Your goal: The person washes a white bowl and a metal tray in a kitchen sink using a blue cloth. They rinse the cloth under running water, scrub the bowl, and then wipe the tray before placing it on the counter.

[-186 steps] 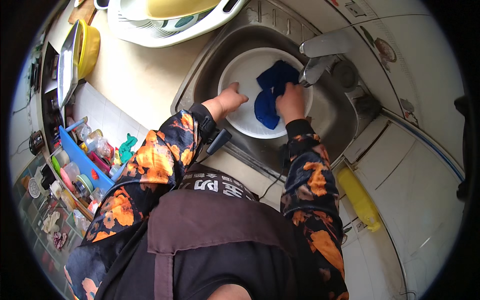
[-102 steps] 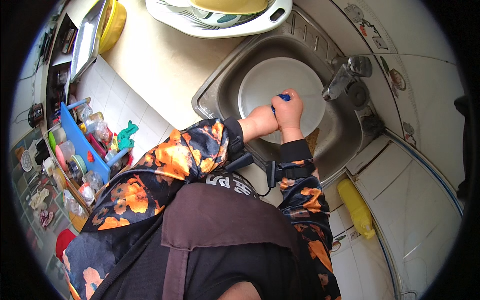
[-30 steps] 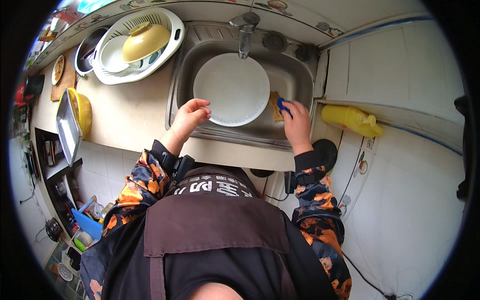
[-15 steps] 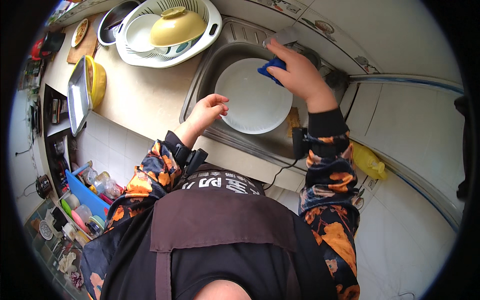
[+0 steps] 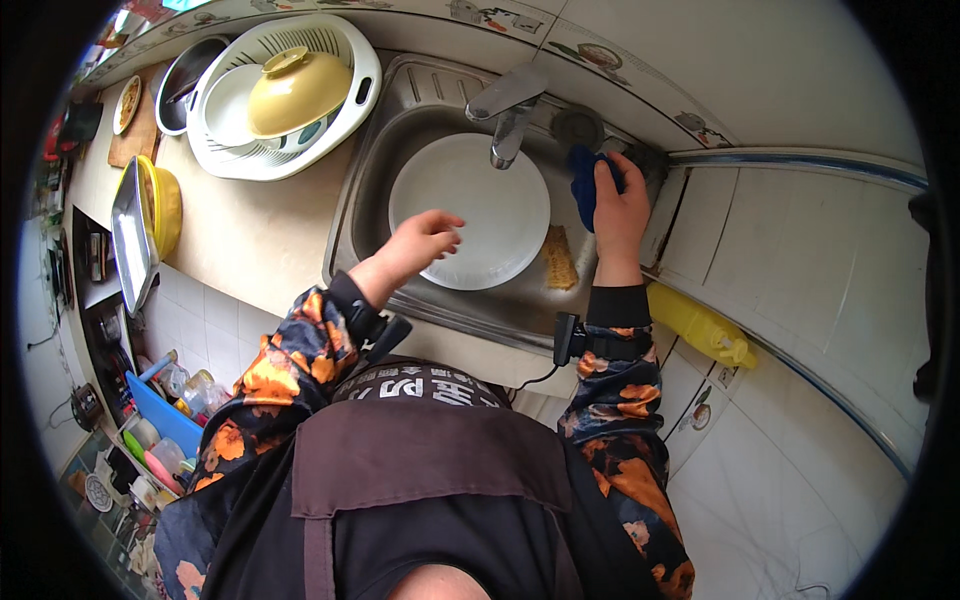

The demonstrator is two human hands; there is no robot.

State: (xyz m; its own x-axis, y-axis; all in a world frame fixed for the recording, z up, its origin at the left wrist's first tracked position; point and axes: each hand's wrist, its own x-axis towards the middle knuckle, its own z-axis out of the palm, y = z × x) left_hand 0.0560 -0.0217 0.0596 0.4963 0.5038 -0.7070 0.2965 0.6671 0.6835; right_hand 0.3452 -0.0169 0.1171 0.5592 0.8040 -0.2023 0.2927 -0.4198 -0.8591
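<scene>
A large white round dish (image 5: 500, 215), a plate or a shallow basin, lies in the metal sink (image 5: 345, 225). My left hand (image 5: 412, 252) hovers over its near left edge, empty, with fingers loosely bent and apart. At the sink's right side, my right hand (image 5: 622, 205) is closed on a crumpled dark blue cloth (image 5: 582, 188), beside the drain strainer or round cover (image 5: 577, 130) at the back corner. The faucet (image 5: 510, 115) reaches over the dish's far side. Between the dish and my right wrist lies a tan sponge (image 5: 559, 259).
On the counter to the left stands a white colander (image 5: 335, 150) with a yellow bowl (image 5: 300, 95) upside down in it. Farther left are a yellow tub (image 5: 169, 212) and a metal tray (image 5: 130, 235). A yellow bottle or bag (image 5: 700, 322) sits right of the sink.
My right hand has moved with the blue cloth from the faucet to the sink's right side, uncovering the faucet. The view has shifted; my left hand stays by the dish.
</scene>
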